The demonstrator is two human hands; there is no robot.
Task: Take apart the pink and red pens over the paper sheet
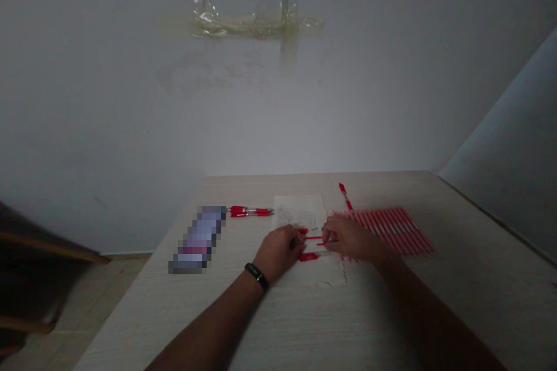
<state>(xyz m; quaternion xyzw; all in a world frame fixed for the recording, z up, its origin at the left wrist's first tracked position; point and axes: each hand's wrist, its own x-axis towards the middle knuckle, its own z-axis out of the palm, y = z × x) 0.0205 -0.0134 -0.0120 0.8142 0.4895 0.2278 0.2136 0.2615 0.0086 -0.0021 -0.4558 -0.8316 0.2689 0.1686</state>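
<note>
My left hand (278,250), wearing a black wristband, is closed with its fingertips on a small red pen part. Facing it, my right hand (348,236) is pinched at the right end of a thin red pen refill (313,237), which spans the gap between both hands. A second short red stick (321,244) shows by the right fingertips. Just below the left fingers lies a red pen piece (308,257). Under the hands is a sheet of paper (300,204) covered in scribbles. The fingers hide exactly how the parts meet.
Several red-and-clear pen bodies (400,231) lie in a row on the right, partly behind my right hand. A red pen (347,196) lies beyond them. Assembled red pens (250,212) rest left of the paper, beside a pixelated flat object (198,240). A wall stands behind the table.
</note>
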